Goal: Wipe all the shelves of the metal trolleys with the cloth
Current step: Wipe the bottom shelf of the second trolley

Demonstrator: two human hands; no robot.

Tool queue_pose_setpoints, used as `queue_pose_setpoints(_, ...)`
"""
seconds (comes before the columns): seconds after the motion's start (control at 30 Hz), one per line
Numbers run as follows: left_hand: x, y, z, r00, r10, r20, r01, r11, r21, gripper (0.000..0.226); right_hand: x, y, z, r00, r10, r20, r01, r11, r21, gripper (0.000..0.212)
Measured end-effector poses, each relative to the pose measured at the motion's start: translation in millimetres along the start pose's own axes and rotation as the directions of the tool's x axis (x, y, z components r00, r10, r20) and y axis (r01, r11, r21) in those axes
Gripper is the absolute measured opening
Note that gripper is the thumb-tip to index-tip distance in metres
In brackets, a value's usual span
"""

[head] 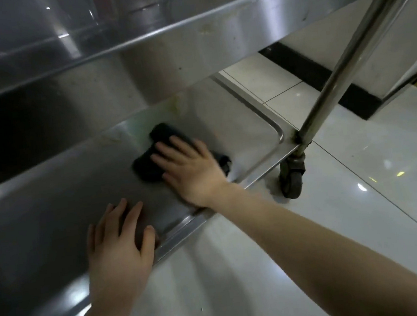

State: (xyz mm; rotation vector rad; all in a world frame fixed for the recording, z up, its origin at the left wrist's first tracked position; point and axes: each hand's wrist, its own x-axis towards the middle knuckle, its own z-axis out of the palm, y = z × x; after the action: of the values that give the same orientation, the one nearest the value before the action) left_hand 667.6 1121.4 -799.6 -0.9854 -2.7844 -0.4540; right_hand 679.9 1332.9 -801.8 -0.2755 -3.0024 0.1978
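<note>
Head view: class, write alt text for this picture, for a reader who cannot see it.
A person's right hand presses a dark cloth flat on a metal trolley's lower shelf. The left hand rests flat near the shelf's front edge.

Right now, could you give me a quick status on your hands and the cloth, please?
Right hand flat, pressing dark cloth on lower shelf. Left hand open, resting on same shelf near front rim. Upper shelf overhead.
</note>
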Motion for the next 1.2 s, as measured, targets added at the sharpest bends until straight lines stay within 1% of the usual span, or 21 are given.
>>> queue_pose_setpoints(0.03, -1, -2, 0, 1.000, 0.003, -0.005, -0.003, 1.000, -0.013, 0.055, -3, -12, 1, 0.989, -0.139, 0.047, 0.139, 0.990, 0.015, 0.047)
queue_pose_setpoints(0.07, -2, -3, 0, 1.000, 0.000, -0.011, 0.000, 0.999, -0.035, 0.055, -5, -11, -1, 0.970, -0.226, 0.084, 0.225, 0.974, 0.027, 0.047)
queue_pose_setpoints(0.1, -2, -4, -1, 1.000, -0.009, -0.014, 0.008, 0.998, -0.061, 0.055, -4, 1, -4, 0.965, -0.246, 0.086, 0.246, 0.969, 0.017, 0.047)
queue_pose_setpoints(0.13, -1, -4, -1, 1.000, -0.019, -0.012, 0.018, 0.996, -0.082, 0.055, -5, 20, -7, 0.981, -0.185, 0.062, 0.186, 0.983, -0.012, 0.047)
queue_pose_setpoints(0.2, -1, -4, -1, 0.999, -0.037, -0.005, 0.036, 0.995, -0.095, 0.056, -7, 68, -14, 0.995, 0.102, -0.011, -0.102, 0.994, -0.043, 0.048)
queue_pose_setpoints(0.27, 0, -3, 0, 0.999, -0.041, 0.009, 0.042, 0.995, -0.089, 0.057, -19, 113, -24, 0.917, 0.396, -0.047, -0.398, 0.916, -0.045, 0.051)
queue_pose_setpoints(0.33, 0, -2, 0, 0.999, -0.040, 0.023, 0.041, 0.996, -0.075, 0.057, -36, 129, -32, 0.868, 0.496, -0.034, -0.497, 0.863, -0.092, 0.052)
queue_pose_setpoints(0.43, 1, -3, -3, 0.999, -0.039, 0.023, 0.040, 0.996, -0.074, 0.054, -66, 95, -27, 0.859, 0.511, -0.038, -0.512, 0.855, -0.083, 0.053)
queue_pose_setpoints(0.5, 0, -1, -5, 0.999, -0.036, 0.018, 0.038, 0.993, -0.110, 0.049, -90, 42, -18, 0.896, 0.436, -0.084, -0.442, 0.894, -0.073, 0.052)
queue_pose_setpoints(0.6, 0, -3, -9, 0.998, -0.064, 0.010, 0.065, 0.968, -0.241, 0.041, -102, -44, -3, 0.990, 0.120, -0.068, -0.122, 0.992, -0.021, 0.049)
queue_pose_setpoints(0.67, 1, -10, -15, 0.997, -0.066, 0.050, 0.079, 0.946, -0.314, 0.038, -96, -62, -4, 0.999, -0.033, 0.001, 0.033, 0.999, 0.003, 0.047)
queue_pose_setpoints(0.73, -2, -27, -21, 0.990, 0.020, 0.138, 0.026, 0.945, -0.325, 0.040, -94, -40, -10, 0.998, -0.059, 0.020, 0.060, 0.998, -0.013, 0.046)
queue_pose_setpoints(0.77, -6, -38, -25, 0.979, 0.096, 0.180, -0.039, 0.954, -0.297, 0.042, -96, -22, -14, 1.000, -0.006, 0.017, 0.006, 0.999, -0.041, 0.046)
queue_pose_setpoints(0.83, -21, -65, -34, 0.952, 0.205, 0.227, -0.165, 0.969, -0.183, 0.046, -100, 21, -22, 0.973, 0.231, -0.006, -0.230, 0.968, -0.102, 0.048)
queue_pose_setpoints(0.87, -30, -79, -39, 0.949, 0.206, 0.238, -0.179, 0.975, -0.133, 0.052, -101, 39, -27, 0.937, 0.349, -0.012, -0.348, 0.932, -0.105, 0.048)
queue_pose_setpoints(0.9, -40, -92, -44, 0.954, 0.185, 0.237, -0.164, 0.981, -0.106, 0.056, -102, 51, -31, 0.906, 0.422, -0.008, -0.421, 0.902, -0.095, 0.049)
queue_pose_setpoints(0.97, -55, -113, -53, 0.970, 0.110, 0.218, -0.093, 0.992, -0.087, 0.059, -102, 52, -34, 0.887, 0.462, 0.008, -0.460, 0.884, -0.079, 0.049)
queue_pose_setpoints(1.03, -61, -120, -55, 0.978, 0.061, 0.199, -0.046, 0.996, -0.083, 0.060, -102, 25, -30, 0.906, 0.424, 0.005, -0.423, 0.904, -0.064, 0.049)
queue_pose_setpoints(1.07, -61, -119, -55, 0.981, 0.053, 0.188, -0.038, 0.996, -0.081, 0.060, -104, 2, -26, 0.931, 0.366, 0.000, -0.365, 0.929, -0.061, 0.048)
queue_pose_setpoints(1.13, -60, -114, -56, 0.985, 0.034, 0.171, -0.021, 0.997, -0.080, 0.061, -106, -55, -16, 0.990, 0.144, -0.009, -0.144, 0.989, -0.041, 0.046)
queue_pose_setpoints(1.2, -60, -113, -57, 0.987, 0.030, 0.161, -0.015, 0.995, -0.096, 0.061, -103, -110, -5, 0.989, -0.150, 0.017, 0.149, 0.989, 0.004, 0.045)
